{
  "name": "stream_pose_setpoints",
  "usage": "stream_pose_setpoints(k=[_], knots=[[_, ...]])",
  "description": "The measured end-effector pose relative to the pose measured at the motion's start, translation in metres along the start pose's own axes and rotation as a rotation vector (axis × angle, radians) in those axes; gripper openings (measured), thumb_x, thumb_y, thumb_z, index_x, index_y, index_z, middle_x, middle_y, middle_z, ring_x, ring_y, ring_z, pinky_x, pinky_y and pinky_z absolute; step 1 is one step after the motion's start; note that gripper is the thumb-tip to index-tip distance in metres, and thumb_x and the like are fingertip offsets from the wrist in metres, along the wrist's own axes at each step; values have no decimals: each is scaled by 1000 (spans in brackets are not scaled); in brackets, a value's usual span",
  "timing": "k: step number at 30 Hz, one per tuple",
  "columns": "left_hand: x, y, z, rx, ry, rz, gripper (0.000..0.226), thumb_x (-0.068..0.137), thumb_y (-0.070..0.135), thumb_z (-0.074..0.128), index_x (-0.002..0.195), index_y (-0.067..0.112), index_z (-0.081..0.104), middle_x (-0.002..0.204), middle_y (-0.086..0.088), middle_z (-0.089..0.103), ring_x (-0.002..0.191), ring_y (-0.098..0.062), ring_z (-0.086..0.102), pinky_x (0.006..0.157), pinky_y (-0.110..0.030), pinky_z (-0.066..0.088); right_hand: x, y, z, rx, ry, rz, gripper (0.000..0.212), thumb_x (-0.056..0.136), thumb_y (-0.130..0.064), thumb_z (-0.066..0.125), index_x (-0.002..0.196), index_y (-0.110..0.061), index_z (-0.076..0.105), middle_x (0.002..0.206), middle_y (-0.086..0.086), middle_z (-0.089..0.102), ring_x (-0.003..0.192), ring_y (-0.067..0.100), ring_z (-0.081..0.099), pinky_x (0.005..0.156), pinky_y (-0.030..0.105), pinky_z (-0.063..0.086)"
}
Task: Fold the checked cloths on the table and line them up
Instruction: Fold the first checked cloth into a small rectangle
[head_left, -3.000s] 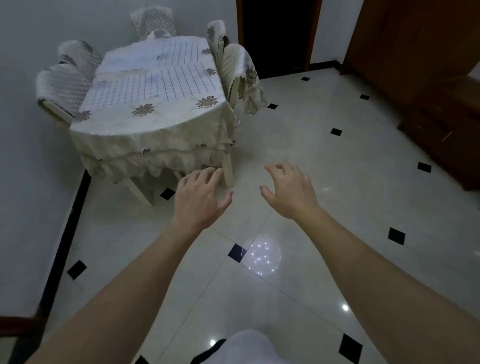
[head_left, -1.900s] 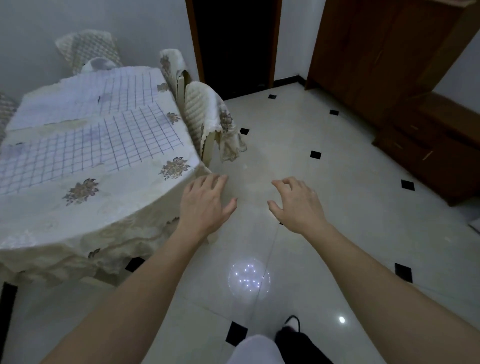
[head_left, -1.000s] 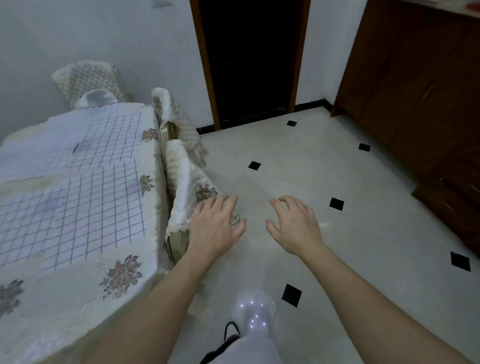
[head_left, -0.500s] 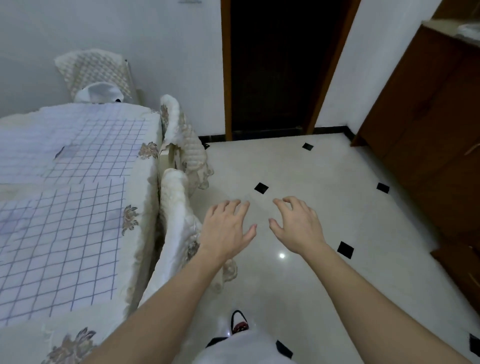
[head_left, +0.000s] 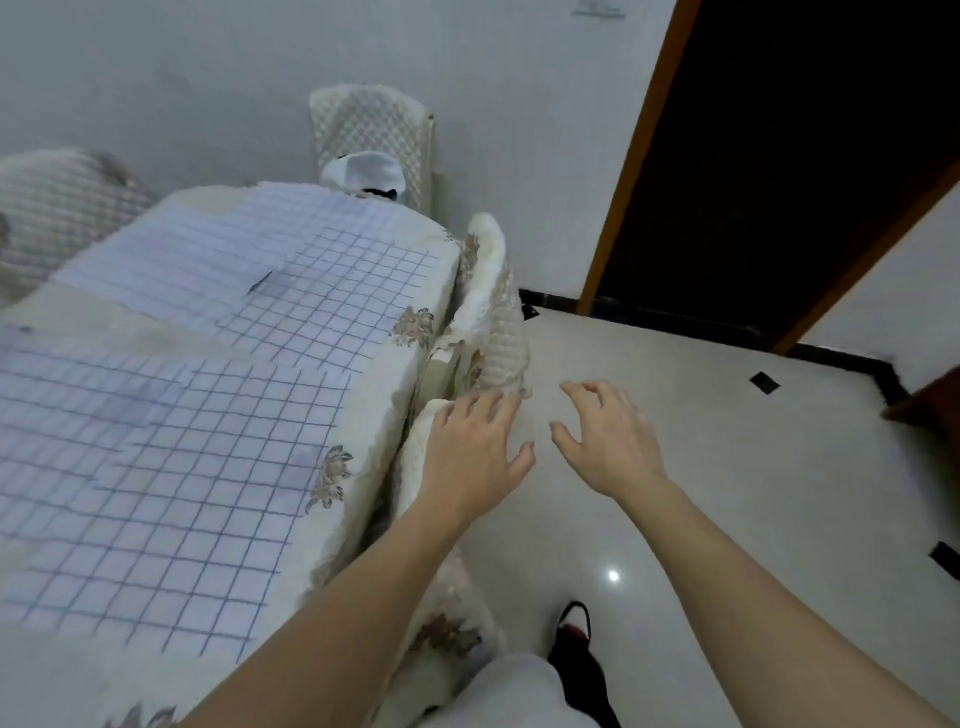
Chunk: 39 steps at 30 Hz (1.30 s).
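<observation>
- Two flat white cloths checked with thin blue lines are seen spread on the bench (head_left: 379, 395), which is draped in a cream tablecloth with embroidered flowers; the near checked cloth (head_left: 145, 467) is laid in front of the far checked cloth (head_left: 291, 265), with a bare strip of tablecloth between them; neither is folded yet.
- The left hand (head_left: 470, 457) is held palm down with fingers loosely spread and nothing gripped; it is placed over the top of a cream quilted chair back (head_left: 413, 457), just beside the bench's right edge; whether the cover is touched cannot be told.
- The right hand (head_left: 608, 441) is held with fingers relaxed and slightly curled, also empty, above the pale glossy tiled floor (head_left: 701, 405), apart from the bench.
- Both cloths are found to the left of both hands; the left hand is the nearer, and the near checked cloth's right edge is the closest part; that cloth is cut off by the frame, so its long axis cannot be judged.
- The approach is judged unfinished; a reach leftward past the chair back is probably required.
</observation>
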<state>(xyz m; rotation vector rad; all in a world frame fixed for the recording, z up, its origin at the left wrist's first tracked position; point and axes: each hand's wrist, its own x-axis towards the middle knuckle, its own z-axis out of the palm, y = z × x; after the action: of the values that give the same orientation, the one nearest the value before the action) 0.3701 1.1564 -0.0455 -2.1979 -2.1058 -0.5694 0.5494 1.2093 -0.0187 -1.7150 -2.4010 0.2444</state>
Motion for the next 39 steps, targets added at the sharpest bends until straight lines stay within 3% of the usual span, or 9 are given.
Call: stream_pose_setpoints(k=[6, 12, 17, 20, 27, 33, 39], knots=[[9, -73, 3, -15, -39, -401, 55, 87, 59, 36, 130, 30, 53, 130, 9, 58, 118, -19, 54, 94, -38, 47, 103, -72, 28, 59, -41, -346, 47, 91, -42, 56, 133, -21, 54, 130, 5, 56, 120, 27, 51, 100, 44, 42], [-14, -116, -16, 86, -20, -853, 59, 90, 58, 41, 141, 29, 45, 142, 7, 52, 128, -19, 47, 103, -41, 42, 171, -157, 60, 94, -160, -775, 53, 93, -43, 55, 142, -22, 48, 140, 6, 50, 127, 26, 46, 105, 45, 39], [-48, -123, -34, 155, -47, -1100, 58, 94, 58, 43, 143, 27, 44, 148, 5, 46, 132, -20, 43, 106, -41, 36, 195, -207, 87, 92, -222, -1102, 51, 90, -39, 62, 135, -19, 54, 132, 9, 57, 117, 30, 56, 92, 47, 47], [-74, -123, -37, 184, -99, -1224, 59, 94, 57, 43, 144, 26, 44, 151, 5, 42, 135, -20, 40, 109, -41, 35, 194, -231, 101, 83, -258, -1242, 52, 89, -38, 62, 136, -19, 54, 133, 8, 57, 118, 28, 56, 94, 47, 47], [-128, -133, -32, 123, -167, -1321, 62, 91, 51, 51, 145, 23, 41, 153, 2, 38, 137, -21, 37, 108, -41, 37, 184, -268, 135, 8, -319, -1427, 53, 89, -36, 64, 137, -17, 55, 132, 9, 58, 120, 29, 56, 96, 47, 47], [-163, -159, -14, 23, -218, -1291, 69, 89, 51, 53, 150, 23, 35, 155, 1, 35, 140, -22, 33, 111, -42, 34, 186, -266, 158, -65, -405, -1460, 49, 91, -31, 62, 138, -18, 55, 135, 5, 57, 121, 26, 56, 97, 45, 49], [-178, -174, 14, 87, -219, -1152, 73, 80, 53, 56, 144, 19, 47, 155, -4, 39, 139, -25, 40, 111, -44, 37, 197, -258, 184, -145, -437, -1444, 47, 91, -29, 64, 136, -18, 56, 132, 3, 60, 119, 25, 57, 95, 41, 50]])
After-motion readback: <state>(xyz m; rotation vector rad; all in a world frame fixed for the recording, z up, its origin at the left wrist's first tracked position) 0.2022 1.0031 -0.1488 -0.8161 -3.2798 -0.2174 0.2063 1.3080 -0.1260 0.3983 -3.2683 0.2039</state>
